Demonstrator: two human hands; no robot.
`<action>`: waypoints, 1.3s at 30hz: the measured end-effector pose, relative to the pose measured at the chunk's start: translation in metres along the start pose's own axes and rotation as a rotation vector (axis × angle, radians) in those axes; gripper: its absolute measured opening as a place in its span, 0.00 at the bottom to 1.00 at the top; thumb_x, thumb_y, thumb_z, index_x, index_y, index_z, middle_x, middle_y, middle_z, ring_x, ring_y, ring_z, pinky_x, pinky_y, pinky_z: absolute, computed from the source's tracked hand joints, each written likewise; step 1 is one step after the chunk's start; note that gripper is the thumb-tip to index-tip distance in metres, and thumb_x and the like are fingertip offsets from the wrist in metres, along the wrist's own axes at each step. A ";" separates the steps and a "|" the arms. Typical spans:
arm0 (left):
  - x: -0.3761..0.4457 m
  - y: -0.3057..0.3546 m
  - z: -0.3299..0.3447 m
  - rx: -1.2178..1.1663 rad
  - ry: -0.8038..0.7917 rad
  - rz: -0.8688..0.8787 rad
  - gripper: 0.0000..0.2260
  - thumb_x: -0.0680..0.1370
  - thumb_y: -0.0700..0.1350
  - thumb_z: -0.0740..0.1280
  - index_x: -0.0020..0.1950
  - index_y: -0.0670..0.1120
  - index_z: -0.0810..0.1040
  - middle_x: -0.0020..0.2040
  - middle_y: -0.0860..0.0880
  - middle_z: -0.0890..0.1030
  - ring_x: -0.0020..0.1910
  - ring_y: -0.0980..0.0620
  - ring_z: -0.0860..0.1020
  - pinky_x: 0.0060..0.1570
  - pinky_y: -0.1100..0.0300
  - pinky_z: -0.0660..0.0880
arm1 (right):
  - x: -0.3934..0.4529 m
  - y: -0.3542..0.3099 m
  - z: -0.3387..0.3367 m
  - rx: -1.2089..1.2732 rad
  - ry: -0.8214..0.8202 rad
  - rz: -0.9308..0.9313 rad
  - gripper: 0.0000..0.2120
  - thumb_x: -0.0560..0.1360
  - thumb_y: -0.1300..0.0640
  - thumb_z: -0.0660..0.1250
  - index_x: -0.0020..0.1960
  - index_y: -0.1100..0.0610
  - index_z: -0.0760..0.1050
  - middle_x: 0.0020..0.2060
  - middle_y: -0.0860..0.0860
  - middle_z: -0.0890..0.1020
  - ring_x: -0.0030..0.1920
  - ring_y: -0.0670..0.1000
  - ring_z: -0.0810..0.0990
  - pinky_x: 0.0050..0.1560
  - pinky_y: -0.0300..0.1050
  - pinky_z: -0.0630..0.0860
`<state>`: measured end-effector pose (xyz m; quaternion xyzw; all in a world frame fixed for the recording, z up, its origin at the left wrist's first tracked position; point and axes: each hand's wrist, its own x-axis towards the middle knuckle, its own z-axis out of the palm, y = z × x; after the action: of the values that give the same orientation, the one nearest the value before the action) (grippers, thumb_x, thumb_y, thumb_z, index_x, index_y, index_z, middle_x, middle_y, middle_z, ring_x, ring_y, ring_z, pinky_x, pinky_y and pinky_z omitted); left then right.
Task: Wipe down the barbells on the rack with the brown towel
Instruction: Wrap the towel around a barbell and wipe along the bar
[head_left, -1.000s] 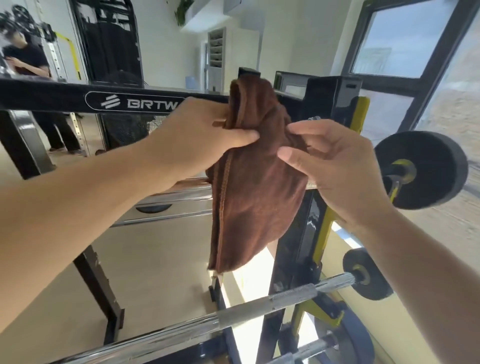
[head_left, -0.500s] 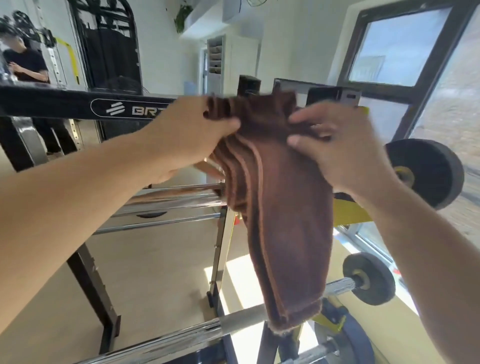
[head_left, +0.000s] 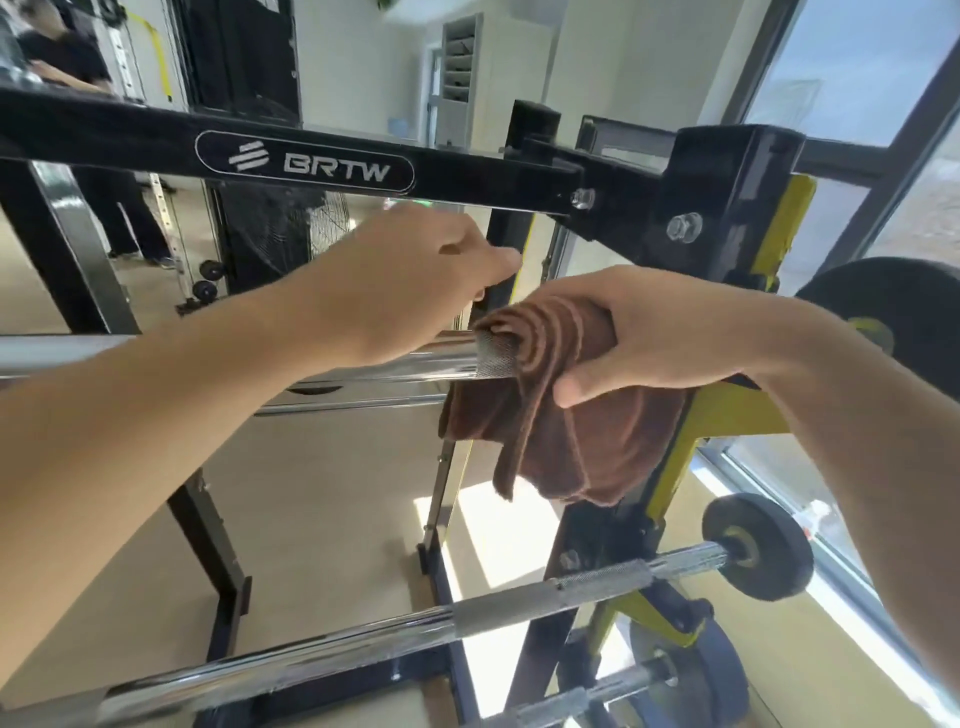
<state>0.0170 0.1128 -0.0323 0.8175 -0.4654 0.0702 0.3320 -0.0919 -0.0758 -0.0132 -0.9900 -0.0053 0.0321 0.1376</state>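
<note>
towel (head_left: 576, 431), brown and bunched in folds, is sitting at the centre right of the frame, draped over the top barbell (head_left: 405, 364) right where the shiny bar turns to its rough grip section. the right hand (head_left: 660, 338) is wrapping its fingers and thumb around the cloth and the bar under it, so it is gripping the towel against the metal. the left hand (head_left: 410, 280) is hovering just above the bar at centre frame with fingers loosely curled and nothing in them; whether it is touching the bar i cannot tell.

to do this stroke well, the right hand should probably be keeping the cloth closed all round the bar and sliding toward the left of the frame, twisting a little so the rough section gets cleaned too. the loose tail hanging below could be snagging on the yellow bracket (head_left: 727, 415), so tucking it in seems wise. two lower barbells (head_left: 467, 618) in the bottom half look untouched.
</note>
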 end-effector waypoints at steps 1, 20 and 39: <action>-0.011 0.000 -0.002 -0.070 0.146 0.077 0.11 0.81 0.54 0.63 0.45 0.50 0.79 0.37 0.55 0.79 0.36 0.58 0.77 0.36 0.66 0.69 | 0.002 0.004 -0.004 0.068 -0.020 -0.012 0.27 0.62 0.27 0.68 0.56 0.37 0.74 0.48 0.37 0.83 0.47 0.39 0.83 0.53 0.43 0.81; -0.065 0.056 0.049 -0.822 -0.328 0.046 0.08 0.74 0.46 0.74 0.51 0.47 0.81 0.36 0.51 0.85 0.30 0.53 0.82 0.28 0.61 0.76 | -0.004 0.032 0.004 0.592 0.115 -0.124 0.39 0.73 0.25 0.54 0.55 0.56 0.85 0.56 0.59 0.84 0.60 0.61 0.81 0.68 0.58 0.71; 0.017 -0.008 0.011 0.401 -0.187 -0.289 0.20 0.86 0.44 0.46 0.79 0.49 0.61 0.73 0.39 0.71 0.67 0.38 0.74 0.69 0.48 0.68 | -0.003 0.004 0.033 -0.517 0.399 0.016 0.16 0.71 0.32 0.65 0.49 0.43 0.72 0.35 0.42 0.79 0.38 0.51 0.78 0.43 0.48 0.75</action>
<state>0.0309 0.0970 -0.0378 0.9279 -0.3490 0.0371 0.1256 -0.0972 -0.0703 -0.0454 -0.9788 0.0215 -0.1640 -0.1205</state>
